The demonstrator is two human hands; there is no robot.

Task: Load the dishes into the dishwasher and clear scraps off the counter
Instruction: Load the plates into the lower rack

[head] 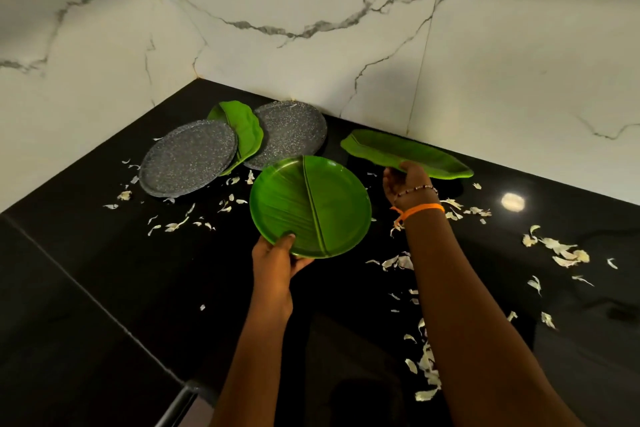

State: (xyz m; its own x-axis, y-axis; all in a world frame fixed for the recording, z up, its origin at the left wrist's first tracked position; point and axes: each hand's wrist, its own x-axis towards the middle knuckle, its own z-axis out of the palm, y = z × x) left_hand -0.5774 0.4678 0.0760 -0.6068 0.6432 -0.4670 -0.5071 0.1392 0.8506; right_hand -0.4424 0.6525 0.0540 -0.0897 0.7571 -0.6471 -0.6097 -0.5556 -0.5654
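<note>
Nearest on the black tabletop (104, 288), pale scraps (427, 371) lie scattered right of the round green plate (310, 206). The left hand (273, 263) has its grip closed on that plate's near rim, thumb on top, holding it tilted above the tabletop. Just right of the plate, the right hand (408, 184) grips the near edge of a long green leaf-shaped tray (405, 152). Behind the plate, two speckled grey plates (188, 163) overlap a green leaf dish (242, 128) near the marble wall (311, 28).
</note>
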